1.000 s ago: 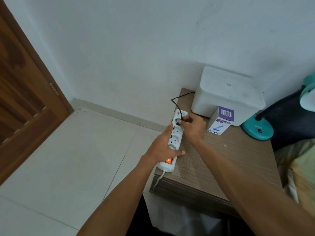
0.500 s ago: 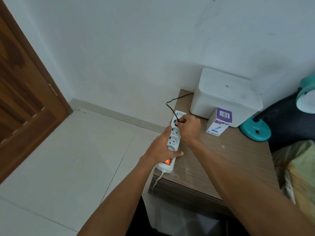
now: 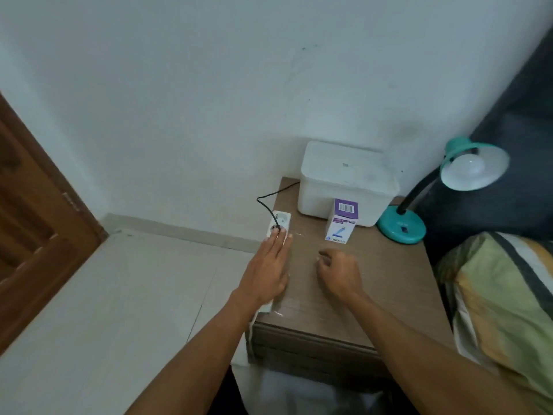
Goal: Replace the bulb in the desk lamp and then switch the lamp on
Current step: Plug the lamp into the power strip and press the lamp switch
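A teal desk lamp (image 3: 402, 227) stands at the back right of the wooden bedside table (image 3: 344, 313); a white bulb (image 3: 466, 166) sits unlit in its shade. The lamp's black plug (image 3: 274, 227) is in a white power strip (image 3: 279, 224) on the table's left edge. My left hand (image 3: 267, 271) lies flat on the strip, fingers straight, covering most of it. My right hand (image 3: 338, 272) hovers over the table to the right with curled fingers and holds nothing. A white and purple bulb box (image 3: 341, 221) stands upright behind my right hand.
A white lidded box (image 3: 347, 181) sits against the wall at the table's back. The black cord (image 3: 270, 199) loops off the table's left edge. A striped pillow (image 3: 502, 295) lies to the right; a wooden door (image 3: 33, 217) is at the left.
My right hand let go of the plug and drew back to the right. My left hand flattened over the strip. The view swung right, showing the lamp head.
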The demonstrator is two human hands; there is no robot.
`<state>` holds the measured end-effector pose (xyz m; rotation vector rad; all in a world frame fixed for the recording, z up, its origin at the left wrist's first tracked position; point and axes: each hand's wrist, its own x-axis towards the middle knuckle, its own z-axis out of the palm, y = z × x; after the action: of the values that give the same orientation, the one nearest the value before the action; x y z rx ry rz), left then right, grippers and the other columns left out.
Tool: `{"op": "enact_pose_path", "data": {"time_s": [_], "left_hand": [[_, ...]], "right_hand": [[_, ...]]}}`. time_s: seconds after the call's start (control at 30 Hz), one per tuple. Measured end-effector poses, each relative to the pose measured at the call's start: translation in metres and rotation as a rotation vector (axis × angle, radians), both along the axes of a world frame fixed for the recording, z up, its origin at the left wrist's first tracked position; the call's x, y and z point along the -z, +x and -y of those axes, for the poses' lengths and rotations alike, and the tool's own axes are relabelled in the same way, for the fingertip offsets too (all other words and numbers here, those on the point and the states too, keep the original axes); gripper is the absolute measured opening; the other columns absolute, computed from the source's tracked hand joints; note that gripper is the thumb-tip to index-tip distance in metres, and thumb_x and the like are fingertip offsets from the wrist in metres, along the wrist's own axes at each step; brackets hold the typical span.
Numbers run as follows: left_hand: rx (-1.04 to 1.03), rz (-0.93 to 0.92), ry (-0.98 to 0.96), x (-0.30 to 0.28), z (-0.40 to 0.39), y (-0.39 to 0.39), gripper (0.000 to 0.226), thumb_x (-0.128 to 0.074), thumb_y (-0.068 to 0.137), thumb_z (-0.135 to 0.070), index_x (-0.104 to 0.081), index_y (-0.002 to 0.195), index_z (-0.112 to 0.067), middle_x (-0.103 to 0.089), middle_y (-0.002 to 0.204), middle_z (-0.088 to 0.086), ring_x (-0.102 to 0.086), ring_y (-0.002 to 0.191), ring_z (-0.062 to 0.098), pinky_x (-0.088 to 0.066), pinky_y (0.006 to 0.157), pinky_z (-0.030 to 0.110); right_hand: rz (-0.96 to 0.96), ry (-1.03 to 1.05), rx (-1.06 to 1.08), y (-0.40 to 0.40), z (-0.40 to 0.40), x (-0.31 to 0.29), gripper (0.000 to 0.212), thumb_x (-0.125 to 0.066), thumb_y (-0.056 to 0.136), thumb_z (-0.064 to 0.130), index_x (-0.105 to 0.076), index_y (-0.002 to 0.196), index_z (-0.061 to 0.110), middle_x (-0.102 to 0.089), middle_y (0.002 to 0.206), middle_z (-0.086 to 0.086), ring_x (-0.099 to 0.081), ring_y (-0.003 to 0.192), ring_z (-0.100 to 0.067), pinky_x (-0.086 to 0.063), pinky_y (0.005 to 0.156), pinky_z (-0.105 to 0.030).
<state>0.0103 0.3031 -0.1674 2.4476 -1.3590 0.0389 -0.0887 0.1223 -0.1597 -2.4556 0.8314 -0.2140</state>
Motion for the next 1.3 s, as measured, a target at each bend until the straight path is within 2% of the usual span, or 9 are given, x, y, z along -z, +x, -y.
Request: {"op": "enact_pose_path", "data": {"time_s": [0.1, 0.17, 0.37, 0.53, 0.7, 0.8, 0.9, 1.1, 1.3], "left_hand": [[0.055, -0.015, -0.012, -0.001, 0.025, -0.025, 0.077, -0.046, 0.103, -0.044, -0.008, 0.162, -0.013, 0.001, 0.169, 0.008, 0.012, 0.153, 0.016, 0.009, 0.123, 0.030], [0.109, -0.075, -0.013, 0.000, 0.050, -0.042, 0.070, -0.037, 0.106, -0.046, -0.009, 0.162, -0.014, 0.000, 0.169, 0.007, 0.012, 0.153, 0.014, 0.012, 0.121, 0.028], [0.254, -0.169, 0.062, 0.003, 0.136, -0.085, 0.066, -0.031, 0.106, -0.051, -0.011, 0.161, -0.020, -0.001, 0.169, 0.002, 0.003, 0.156, 0.018, 0.006, 0.121, 0.031], [0.246, -0.219, 0.034, 0.005, 0.206, -0.091, 0.064, -0.024, 0.107, -0.051, -0.020, 0.160, -0.015, -0.010, 0.169, 0.009, -0.003, 0.156, 0.019, 0.000, 0.124, 0.032], [0.259, -0.210, 0.034, 0.011, 0.263, -0.073, 0.065, -0.021, 0.107, -0.052, -0.016, 0.161, -0.017, -0.006, 0.170, 0.006, 0.000, 0.156, 0.018, -0.002, 0.126, 0.037], [0.280, -0.188, 0.049, 0.021, 0.282, -0.063, 0.075, -0.007, 0.101, -0.062, -0.011, 0.161, -0.017, -0.003, 0.170, 0.005, 0.002, 0.156, 0.017, -0.010, 0.128, 0.043], [0.294, -0.167, 0.012, 0.033, 0.295, -0.056, 0.084, 0.007, 0.097, -0.066, -0.012, 0.161, -0.014, -0.007, 0.170, 0.007, -0.001, 0.157, 0.017, -0.013, 0.128, 0.042], [0.278, -0.162, -0.052, 0.049, 0.304, -0.052, 0.070, -0.009, 0.106, -0.053, -0.025, 0.159, -0.009, -0.018, 0.168, 0.009, -0.011, 0.156, 0.018, -0.018, 0.127, 0.039], [0.270, -0.159, -0.081, 0.053, 0.303, -0.051, 0.064, -0.017, 0.107, -0.048, -0.026, 0.159, -0.011, -0.018, 0.168, 0.006, -0.010, 0.156, 0.016, -0.014, 0.127, 0.034]], "right_hand": [[-0.035, -0.076, 0.045, -0.045, 0.027, 0.008, 0.039, -0.055, 0.098, 0.036, -0.061, 0.133, 0.019, -0.066, 0.129, -0.004, -0.062, 0.115, -0.020, -0.050, 0.100, -0.039], [-0.029, -0.113, 0.094, -0.073, 0.047, 0.013, 0.042, -0.053, 0.100, 0.036, -0.057, 0.136, 0.016, -0.062, 0.136, -0.005, -0.058, 0.123, -0.020, -0.046, 0.106, -0.039], [-0.027, -0.122, 0.204, -0.134, 0.111, 0.030, 0.046, -0.052, 0.101, 0.030, -0.053, 0.141, 0.007, -0.054, 0.145, -0.015, -0.050, 0.134, -0.028, -0.034, 0.114, -0.036], [-0.012, -0.129, 0.221, -0.130, 0.154, 0.029, 0.049, -0.040, 0.105, 0.034, -0.046, 0.146, 0.007, -0.042, 0.154, -0.013, -0.037, 0.144, -0.026, -0.030, 0.119, -0.037], [0.018, -0.202, 0.100, -0.108, 0.197, 0.028, 0.054, -0.034, 0.107, 0.032, -0.033, 0.153, 0.005, -0.030, 0.161, -0.015, -0.023, 0.151, -0.025, -0.020, 0.124, -0.040], [0.010, -0.242, 0.046, -0.093, 0.213, 0.031, 0.057, -0.025, 0.106, 0.034, -0.030, 0.153, 0.003, -0.029, 0.161, -0.017, -0.022, 0.151, -0.028, -0.019, 0.124, -0.043], [0.007, -0.259, -0.007, -0.080, 0.227, 0.034, 0.067, -0.011, 0.100, 0.039, -0.027, 0.154, 0.003, -0.028, 0.161, -0.017, -0.020, 0.152, -0.027, -0.021, 0.123, -0.047], [0.024, -0.283, -0.010, -0.073, 0.230, 0.054, 0.060, -0.020, 0.102, 0.030, -0.028, 0.155, 0.003, -0.030, 0.160, -0.017, -0.021, 0.152, -0.027, -0.023, 0.123, -0.045], [0.048, -0.292, 0.001, -0.070, 0.229, 0.059, 0.057, -0.024, 0.103, 0.027, -0.034, 0.152, -0.001, -0.035, 0.157, -0.021, -0.027, 0.149, -0.031, -0.024, 0.122, -0.045]]}}
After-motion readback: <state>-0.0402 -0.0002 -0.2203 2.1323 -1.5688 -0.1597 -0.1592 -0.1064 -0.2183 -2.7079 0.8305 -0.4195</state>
